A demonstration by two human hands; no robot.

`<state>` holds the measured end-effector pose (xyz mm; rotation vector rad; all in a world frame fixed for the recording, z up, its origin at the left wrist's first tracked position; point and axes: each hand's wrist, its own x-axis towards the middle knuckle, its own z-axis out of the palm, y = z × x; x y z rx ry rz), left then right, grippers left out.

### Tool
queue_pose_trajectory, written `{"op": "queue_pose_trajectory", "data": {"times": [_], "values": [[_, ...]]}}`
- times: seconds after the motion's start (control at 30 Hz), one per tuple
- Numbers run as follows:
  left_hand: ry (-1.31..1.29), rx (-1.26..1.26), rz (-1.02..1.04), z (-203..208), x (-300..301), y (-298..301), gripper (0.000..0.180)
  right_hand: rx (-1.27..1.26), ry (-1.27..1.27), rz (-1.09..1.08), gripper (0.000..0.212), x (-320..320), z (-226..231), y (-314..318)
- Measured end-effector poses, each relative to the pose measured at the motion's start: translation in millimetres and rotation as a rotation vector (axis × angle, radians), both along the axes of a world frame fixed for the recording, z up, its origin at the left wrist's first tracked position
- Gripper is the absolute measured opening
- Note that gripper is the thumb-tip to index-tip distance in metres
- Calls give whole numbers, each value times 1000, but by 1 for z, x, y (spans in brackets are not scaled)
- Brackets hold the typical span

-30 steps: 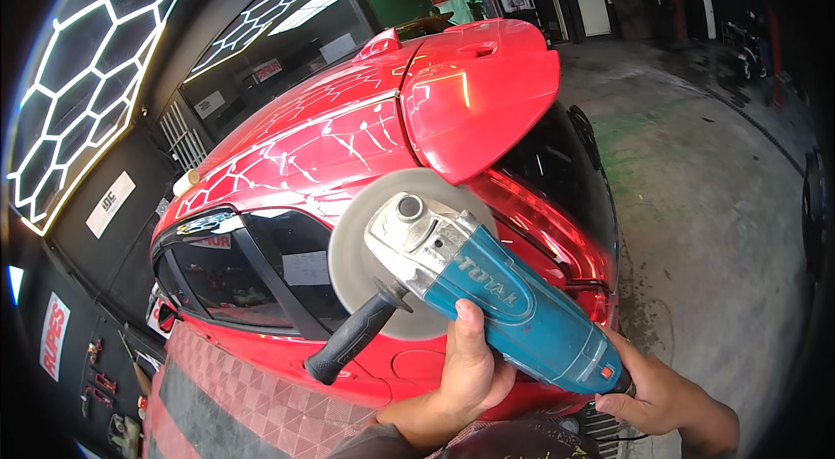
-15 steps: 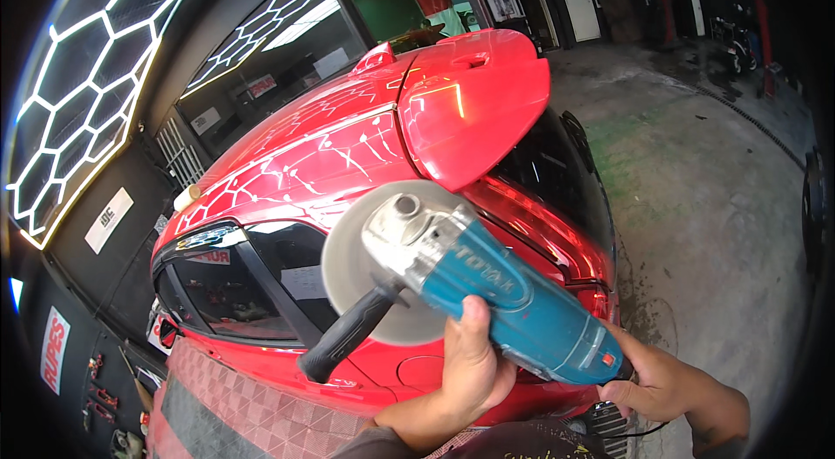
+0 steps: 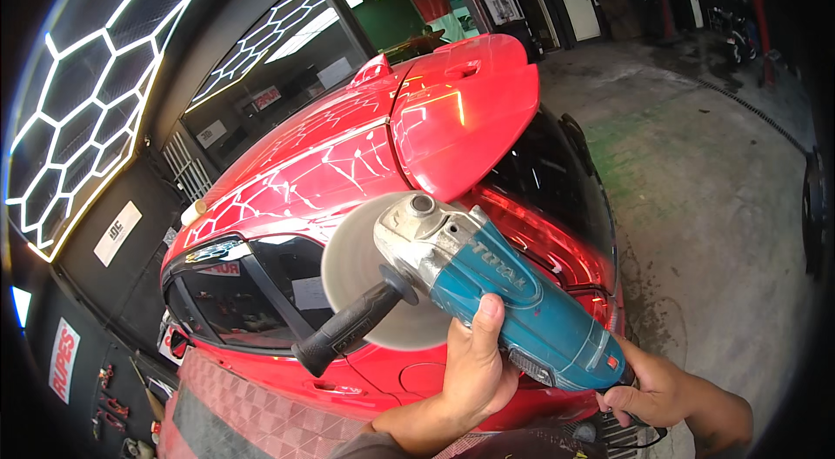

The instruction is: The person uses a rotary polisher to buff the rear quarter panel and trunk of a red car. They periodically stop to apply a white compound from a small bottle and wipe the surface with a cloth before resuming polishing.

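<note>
A teal rotary polisher (image 3: 531, 307) with a silver metal head is held up in front of the rear corner of a red car (image 3: 322, 165). My left hand (image 3: 477, 368) wraps the underside of its body, thumb up along the side. The rear end, by a small red switch, is gripped in my right hand (image 3: 654, 385). Nobody holds the black side handle (image 3: 352, 329), which points to the lower left. A pale round pad (image 3: 348, 261) looks blurred, as if spinning. It overlaps the car's side in view; whether they touch I cannot tell.
The car's rear spoiler (image 3: 470, 116) juts out above the tail light (image 3: 561, 242). A black cord (image 3: 648, 440) hangs beneath my right hand. Checked floor tiles (image 3: 252, 398) lie left of the car, concrete (image 3: 696, 198) to the right. A pale cylindrical object (image 3: 193, 212) sits by the roof's far edge.
The polisher has turned slightly, showing more of its lower side, and its head has shifted a little right and down. Both hands stay on it. The whole view has tilted slightly.
</note>
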<state>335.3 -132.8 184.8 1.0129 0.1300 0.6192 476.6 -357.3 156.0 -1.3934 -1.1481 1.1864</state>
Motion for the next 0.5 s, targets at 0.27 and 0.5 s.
{"op": "queue_pose_trajectory", "data": {"times": [0.27, 0.5], "values": [[36, -42, 91, -7, -6, 6, 74, -5, 11, 1, 89, -5, 26, 15], [46, -46, 160, -14, -35, 10, 86, 68, -37, 99, 90, -12, 10, 30]]}}
